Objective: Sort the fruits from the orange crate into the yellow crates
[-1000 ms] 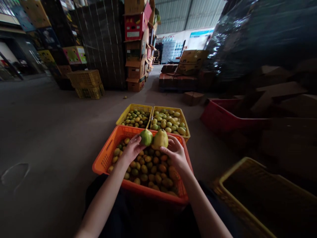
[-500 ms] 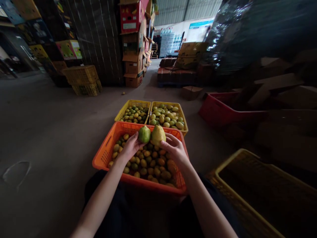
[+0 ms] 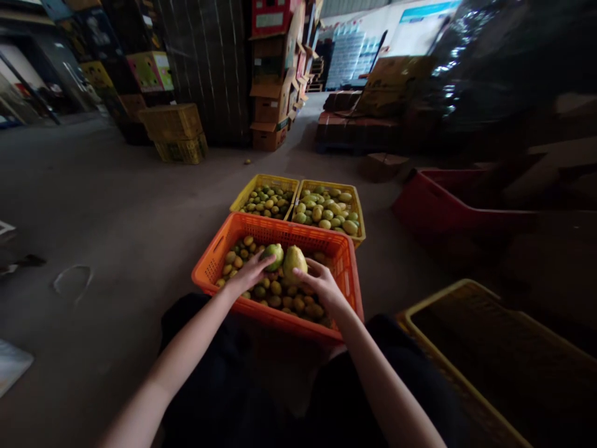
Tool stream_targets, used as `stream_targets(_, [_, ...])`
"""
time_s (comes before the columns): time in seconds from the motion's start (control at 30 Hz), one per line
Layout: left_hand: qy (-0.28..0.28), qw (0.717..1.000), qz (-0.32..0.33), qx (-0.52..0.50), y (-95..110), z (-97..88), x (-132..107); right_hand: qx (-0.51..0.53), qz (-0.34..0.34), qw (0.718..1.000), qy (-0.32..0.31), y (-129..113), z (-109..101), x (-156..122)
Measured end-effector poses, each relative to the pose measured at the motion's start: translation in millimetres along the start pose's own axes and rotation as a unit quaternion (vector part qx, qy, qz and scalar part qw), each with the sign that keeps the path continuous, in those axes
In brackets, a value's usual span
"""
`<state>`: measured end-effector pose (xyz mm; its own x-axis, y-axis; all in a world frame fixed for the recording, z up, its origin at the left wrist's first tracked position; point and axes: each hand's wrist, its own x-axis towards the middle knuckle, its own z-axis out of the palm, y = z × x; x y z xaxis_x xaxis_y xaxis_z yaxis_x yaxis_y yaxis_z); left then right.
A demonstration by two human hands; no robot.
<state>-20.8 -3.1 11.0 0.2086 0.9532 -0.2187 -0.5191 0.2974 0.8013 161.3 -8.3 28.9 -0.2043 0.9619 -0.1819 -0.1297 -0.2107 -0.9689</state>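
Where the rim runs: orange crate (image 3: pixel 346 269) walls ring the fingers, far edge just past the fingertips, open air above.
Yellow crates (image 3: pixel 242 193): two, out beyond that edge.
Small fruit (image 3: pixel 275 288): piled below the fingers.
Left hand (image 3: pixel 252 272): fingers half-curled, got the green fruit (image 3: pixel 274 256) at the tips; kinda roundish, can't call its long axis.
Right hand (image 3: pixel 323 284): thumb and fingers spread round the yellow fruit (image 3: pixel 294 261) at the tips; narrow end up in view, long axis likewise.
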Motion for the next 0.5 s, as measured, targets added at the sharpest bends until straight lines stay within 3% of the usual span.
stream_targets(0.17, [0.022,0.999,-0.020,0.039,-10,-12.1,-28,-0.037,0.019,0.999,0.008,11,-6,-26])
stream_targets(0.37, [0.124,0.986,-0.043,-0.102,-14,-29.2,-88,0.058,0.063,0.990,0.109,32,-64,-87])
stream_targets(0.5, [0.186,0.968,-0.053,-0.157,-25,-44.3,-122,0.068,0.030,0.985,0.158,49,-95,-114])
